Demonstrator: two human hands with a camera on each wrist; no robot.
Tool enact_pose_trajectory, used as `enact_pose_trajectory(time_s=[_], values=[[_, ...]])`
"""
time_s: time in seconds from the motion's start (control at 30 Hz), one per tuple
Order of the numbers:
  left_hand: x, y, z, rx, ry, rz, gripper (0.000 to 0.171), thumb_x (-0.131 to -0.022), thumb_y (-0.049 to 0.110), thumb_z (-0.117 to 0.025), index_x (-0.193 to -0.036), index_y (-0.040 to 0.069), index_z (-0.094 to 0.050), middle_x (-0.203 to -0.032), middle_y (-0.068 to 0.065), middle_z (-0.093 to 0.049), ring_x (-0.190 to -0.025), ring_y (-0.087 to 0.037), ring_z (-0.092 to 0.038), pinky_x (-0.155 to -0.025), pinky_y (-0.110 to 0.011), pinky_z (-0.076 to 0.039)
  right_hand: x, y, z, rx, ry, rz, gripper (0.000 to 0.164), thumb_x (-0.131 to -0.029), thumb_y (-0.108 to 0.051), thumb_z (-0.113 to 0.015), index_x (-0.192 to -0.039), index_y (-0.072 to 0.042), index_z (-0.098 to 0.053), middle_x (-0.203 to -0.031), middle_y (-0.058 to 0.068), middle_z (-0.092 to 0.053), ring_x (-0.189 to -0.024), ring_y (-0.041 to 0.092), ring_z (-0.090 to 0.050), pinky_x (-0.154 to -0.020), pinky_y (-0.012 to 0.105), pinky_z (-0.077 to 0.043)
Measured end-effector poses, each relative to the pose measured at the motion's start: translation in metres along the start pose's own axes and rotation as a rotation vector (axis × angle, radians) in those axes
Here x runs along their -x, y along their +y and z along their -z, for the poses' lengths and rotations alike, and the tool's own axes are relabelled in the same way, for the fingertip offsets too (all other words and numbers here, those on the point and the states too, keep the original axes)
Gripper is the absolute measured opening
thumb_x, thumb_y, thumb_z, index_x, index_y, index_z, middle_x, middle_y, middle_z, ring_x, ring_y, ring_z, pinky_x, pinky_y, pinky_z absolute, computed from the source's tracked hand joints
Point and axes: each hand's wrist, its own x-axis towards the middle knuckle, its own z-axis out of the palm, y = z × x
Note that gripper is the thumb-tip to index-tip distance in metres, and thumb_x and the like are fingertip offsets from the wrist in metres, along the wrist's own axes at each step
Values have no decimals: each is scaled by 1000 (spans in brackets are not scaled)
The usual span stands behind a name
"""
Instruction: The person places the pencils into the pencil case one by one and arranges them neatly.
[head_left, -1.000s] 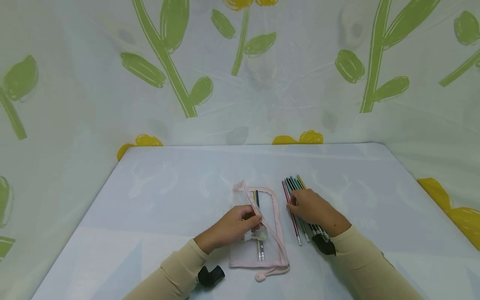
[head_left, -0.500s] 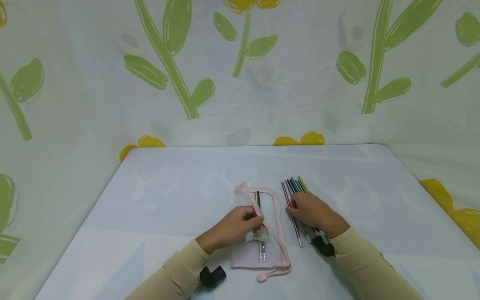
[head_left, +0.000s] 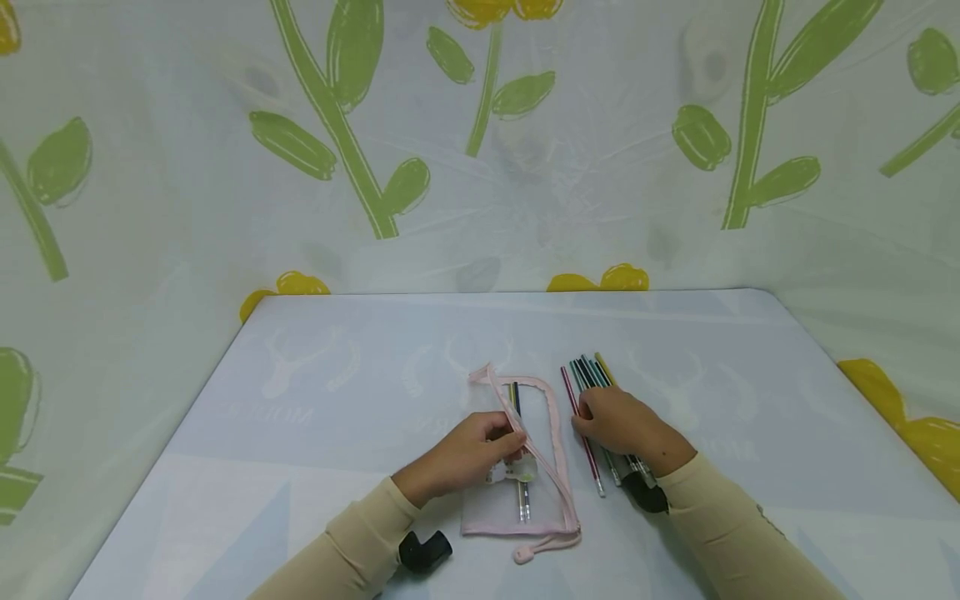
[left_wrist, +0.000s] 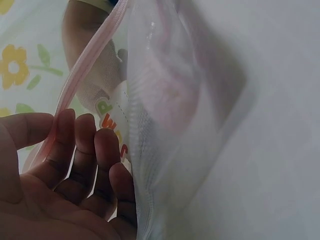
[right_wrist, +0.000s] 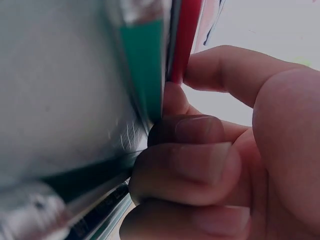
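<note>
My left hand [head_left: 468, 454] pinches the pink zipper edge [left_wrist: 92, 52] of a see-through mesh pencil pouch [head_left: 487, 512] between thumb and index finger, lifting that edge. Its other fingers are under the mesh in the left wrist view. A few pencils [head_left: 522, 500] lie inside the pouch, partly covered by the hand. To the right, my right hand [head_left: 626, 421] pinches a red pencil [head_left: 567, 383] between thumb and index finger. Teal, dark and yellow pencils [head_left: 588, 371] lie under that hand, which hides their middles. A teal pencil [right_wrist: 144, 70] shows close up in the right wrist view.
Both hands work over a pale, patterned tabletop [head_left: 337, 375]. The pouch's pink pull cord [head_left: 547, 546] trails at its near right corner. Black devices [head_left: 425, 553] sit at the wrists. Behind the table hangs a flowered curtain [head_left: 525, 192].
The red pencil's far end has shifted slightly left, away from the other pencils, along with the right hand's fingertips. The left hand keeps its hold on the zipper edge.
</note>
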Motion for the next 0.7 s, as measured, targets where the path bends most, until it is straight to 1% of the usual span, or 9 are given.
enact_pose_trajectory(time_s=[0.23,0.7], values=[[0,0,0,-1,-1,5,28,-104,30,-52,-106,6,-67,-93,-3,-66,-88,-13,-58,-78,-26,-48,0,-1,1,-23,-3,17,25,-93,-16,-62,-70,-10,-55,-64,0,-50,-58,13,-47,-51,27,-37],[0,-1,-1,10,-5,1,29,-104,30,-52,-107,6,-67,-95,-4,-67,-89,-12,-59,-80,-26,-49,-2,0,-1,-17,16,21,24,-93,-16,-61,-70,-10,-55,-63,1,-50,-58,12,-47,-49,26,-37]])
